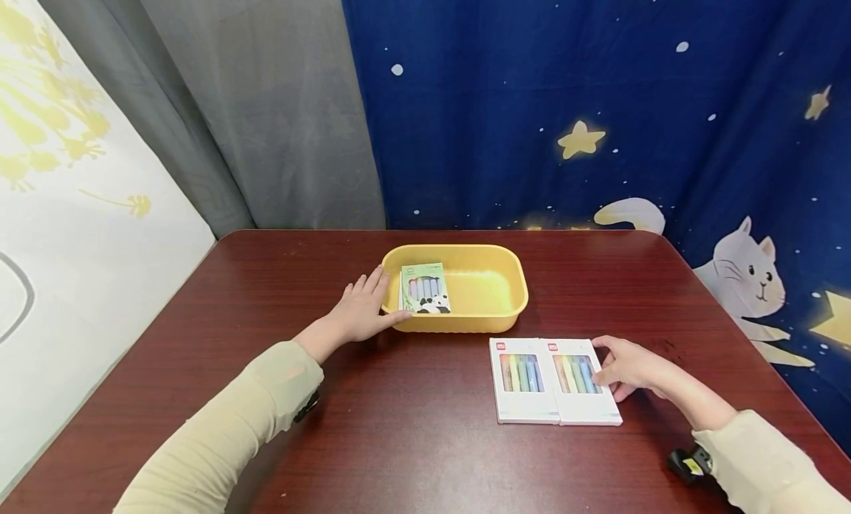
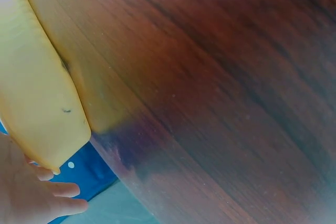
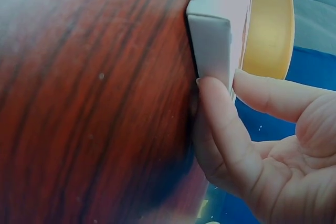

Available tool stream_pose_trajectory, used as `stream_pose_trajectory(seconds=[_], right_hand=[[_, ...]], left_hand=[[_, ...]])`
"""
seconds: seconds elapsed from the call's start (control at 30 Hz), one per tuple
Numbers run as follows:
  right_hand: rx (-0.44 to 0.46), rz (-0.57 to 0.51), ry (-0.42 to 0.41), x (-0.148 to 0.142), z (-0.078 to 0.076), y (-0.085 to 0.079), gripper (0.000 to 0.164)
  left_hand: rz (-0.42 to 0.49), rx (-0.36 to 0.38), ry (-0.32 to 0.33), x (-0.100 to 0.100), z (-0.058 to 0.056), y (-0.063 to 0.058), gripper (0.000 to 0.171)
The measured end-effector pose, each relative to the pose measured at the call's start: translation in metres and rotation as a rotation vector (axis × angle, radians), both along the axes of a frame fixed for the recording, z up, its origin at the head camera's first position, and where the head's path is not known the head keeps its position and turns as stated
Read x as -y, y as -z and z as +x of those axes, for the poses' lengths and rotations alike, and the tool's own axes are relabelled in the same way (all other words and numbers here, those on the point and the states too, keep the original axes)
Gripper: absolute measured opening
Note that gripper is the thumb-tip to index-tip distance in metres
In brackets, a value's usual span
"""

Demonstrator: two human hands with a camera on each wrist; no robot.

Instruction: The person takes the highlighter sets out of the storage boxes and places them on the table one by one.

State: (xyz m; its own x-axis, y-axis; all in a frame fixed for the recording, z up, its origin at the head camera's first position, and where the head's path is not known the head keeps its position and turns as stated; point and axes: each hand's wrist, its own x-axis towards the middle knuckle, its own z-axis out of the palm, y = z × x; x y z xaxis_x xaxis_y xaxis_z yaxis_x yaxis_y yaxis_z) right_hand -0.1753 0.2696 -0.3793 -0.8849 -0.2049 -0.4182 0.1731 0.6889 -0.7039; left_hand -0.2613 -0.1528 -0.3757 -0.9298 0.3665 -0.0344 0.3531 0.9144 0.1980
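Two white crayon boxes (image 1: 528,381) lie side by side on the table, each with a window showing coloured sticks. My right hand (image 1: 634,368) pinches the outer edge of the right-hand crayon box (image 1: 588,407), thumb on top and fingers against its side. In the right wrist view, the box's white end (image 3: 210,43) stands between the table and the thumb. My left hand (image 1: 362,307) rests at the left end of a yellow basket (image 1: 495,323), fingers extended along its rim. Inside the basket, a green box with pandas (image 1: 424,286) leans against the left part.
The dark red wooden table (image 1: 399,440) reaches back to a grey curtain (image 1: 279,108) and a blue starry curtain (image 1: 492,130). A white patterned panel (image 1: 80,226) stands along the left side. The basket sits near the table's far edge.
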Motion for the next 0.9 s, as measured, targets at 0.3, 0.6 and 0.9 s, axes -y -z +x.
stream_pose_trajectory(seconds=[0.3, 0.6, 0.9], right_hand=[[-0.006, 0.005, 0.000, 0.001, 0.000, 0.000, 0.067], [-0.005, 0.009, -0.009, 0.002, 0.000, -0.004, 0.067], [-0.091, 0.037, -0.029, 0.003, -0.015, -0.029, 0.065]], left_hand=[[-0.006, -0.008, 0.004, 0.001, -0.001, 0.001, 0.096], [0.001, -0.006, 0.006, 0.001, -0.001, 0.001, 0.097], [0.004, 0.002, 0.004, 0.000, 0.000, 0.000, 0.098]])
